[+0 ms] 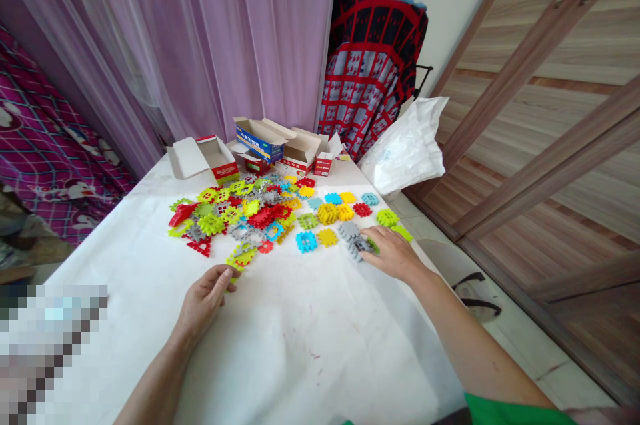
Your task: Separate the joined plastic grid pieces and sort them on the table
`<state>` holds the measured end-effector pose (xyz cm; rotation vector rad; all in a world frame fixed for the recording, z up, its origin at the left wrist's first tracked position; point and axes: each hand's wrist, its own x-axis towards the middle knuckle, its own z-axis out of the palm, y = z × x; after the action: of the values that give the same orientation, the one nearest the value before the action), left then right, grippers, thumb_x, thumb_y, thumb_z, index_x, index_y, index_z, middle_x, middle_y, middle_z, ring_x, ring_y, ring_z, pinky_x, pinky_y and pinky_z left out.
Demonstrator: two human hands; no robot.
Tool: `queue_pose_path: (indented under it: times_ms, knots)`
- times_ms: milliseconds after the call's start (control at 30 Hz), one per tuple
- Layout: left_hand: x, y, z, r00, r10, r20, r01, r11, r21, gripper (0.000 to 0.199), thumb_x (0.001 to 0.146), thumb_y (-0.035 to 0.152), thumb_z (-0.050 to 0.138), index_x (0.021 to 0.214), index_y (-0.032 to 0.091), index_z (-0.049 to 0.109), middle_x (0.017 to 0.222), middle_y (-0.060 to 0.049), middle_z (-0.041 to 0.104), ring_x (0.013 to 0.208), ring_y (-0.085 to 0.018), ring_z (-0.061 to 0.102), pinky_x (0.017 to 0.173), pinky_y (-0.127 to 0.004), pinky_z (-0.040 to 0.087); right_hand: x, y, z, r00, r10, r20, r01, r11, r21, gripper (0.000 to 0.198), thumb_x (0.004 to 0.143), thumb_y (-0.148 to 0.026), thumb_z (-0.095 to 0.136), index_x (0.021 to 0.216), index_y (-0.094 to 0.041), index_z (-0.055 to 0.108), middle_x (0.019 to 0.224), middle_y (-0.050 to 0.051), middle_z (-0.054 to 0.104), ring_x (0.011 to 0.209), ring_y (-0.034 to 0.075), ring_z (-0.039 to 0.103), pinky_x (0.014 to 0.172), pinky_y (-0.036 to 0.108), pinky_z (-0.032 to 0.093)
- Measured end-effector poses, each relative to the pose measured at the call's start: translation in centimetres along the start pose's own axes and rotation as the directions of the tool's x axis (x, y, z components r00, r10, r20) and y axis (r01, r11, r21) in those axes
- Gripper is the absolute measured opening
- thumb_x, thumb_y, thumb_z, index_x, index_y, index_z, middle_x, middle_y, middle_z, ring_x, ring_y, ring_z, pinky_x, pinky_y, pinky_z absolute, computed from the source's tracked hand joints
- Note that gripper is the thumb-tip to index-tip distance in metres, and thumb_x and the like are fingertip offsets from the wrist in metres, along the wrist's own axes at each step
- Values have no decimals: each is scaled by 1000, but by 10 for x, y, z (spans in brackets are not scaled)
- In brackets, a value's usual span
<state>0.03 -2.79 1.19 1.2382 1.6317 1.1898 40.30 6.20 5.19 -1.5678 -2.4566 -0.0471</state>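
My left hand (210, 295) is closed at the near edge of a heap of plastic interlocking building pieces (265, 212), its thumb and fingers pinching a lime-green building piece (234, 276). Over on the right side of the table, my right hand (395, 253) is curled low, with a green building piece (373, 245) showing between thumb and forefinger. Grey building pieces (354, 238) lie against those fingertips. Left of them are a yellow piece (327, 237) and a blue square piece (307, 242). Green pieces (387, 217) lie just beyond the right hand.
Open cardboard boxes (260, 138) stand along the back of the white-covered table (300, 358). A white plastic bag (407, 148) sits at the back right corner. Purple curtains (240, 32) hang behind, and a wooden wardrobe (540, 92) stands right.
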Motion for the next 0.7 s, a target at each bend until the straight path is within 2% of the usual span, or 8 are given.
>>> queue_pose_path:
  times_ms: [100, 200, 267, 367, 467, 533, 633, 700]
  knots:
    - [0, -2, 1, 1000, 5, -16, -5, 1000, -25, 52, 70, 70, 57, 78, 19, 64, 70, -4, 68, 55, -13, 58, 41, -20, 41, 11, -30, 8, 986, -24, -163, 44, 992, 118, 25, 87, -30, 54, 108, -22, 64, 106, 7, 67, 100, 22, 60, 87, 32, 44]
    - [2, -5, 3, 996, 8, -87, -15, 998, -69, 52, 71, 70, 55, 74, 19, 63, 63, -3, 65, 47, -11, 53, 40, -21, 40, 29, -79, 27, 964, -85, -252, 157, 947, 282, 18, 89, -24, 51, 98, -23, 67, 97, 5, 70, 93, 19, 62, 83, 29, 46]
    - [4, -10, 1, 980, 8, -198, -28, 995, -98, 49, 73, 67, 55, 74, 18, 61, 67, -3, 66, 48, -11, 54, 39, -21, 40, 40, -118, 42, 961, -140, -239, 222, 907, 357, 16, 88, -22, 52, 92, -23, 68, 92, 3, 70, 88, 18, 63, 79, 27, 46]
    - [6, -18, -7, 922, 11, -386, -49, 995, -89, 43, 78, 61, 51, 75, 19, 60, 75, -5, 69, 55, -13, 59, 42, -22, 41, 45, -169, 64, 967, -182, -180, 246, 858, 450, 15, 85, -18, 54, 84, -24, 69, 83, 1, 70, 78, 14, 63, 71, 23, 45]
    - [6, -24, -16, 887, 76, -455, -38, 995, 91, 38, 82, 56, 47, 79, 21, 62, 80, -5, 71, 69, -18, 65, 55, -26, 49, 40, -193, 82, 971, -189, -146, 237, 841, 486, 17, 85, -16, 54, 84, -24, 69, 82, 1, 71, 78, 13, 64, 72, 21, 44]
    - [6, -25, -16, 898, 204, -389, -78, 946, 315, 33, 83, 51, 48, 88, 23, 65, 88, -5, 73, 82, -20, 67, 71, -32, 53, 34, -196, 88, 973, -191, -128, 229, 841, 490, 18, 85, -15, 53, 85, -24, 69, 83, 1, 71, 80, 14, 65, 74, 21, 45]
    - [10, -21, -8, 902, 408, -144, -256, 772, 582, 32, 84, 43, 53, 108, 25, 65, 115, -7, 69, 106, -24, 62, 95, -40, 46, 29, -192, 90, 977, -179, -114, 212, 833, 511, 19, 86, -17, 53, 87, -25, 70, 85, 1, 72, 83, 14, 65, 77, 22, 45]
    - [17, -18, 1, 897, 442, -31, -309, 675, 669, 35, 85, 38, 55, 116, 23, 62, 123, -9, 65, 114, -26, 58, 99, -43, 42, 29, -190, 90, 979, -173, -107, 203, 830, 519, 19, 87, -18, 52, 88, -25, 70, 87, 1, 72, 84, 15, 65, 79, 22, 45]
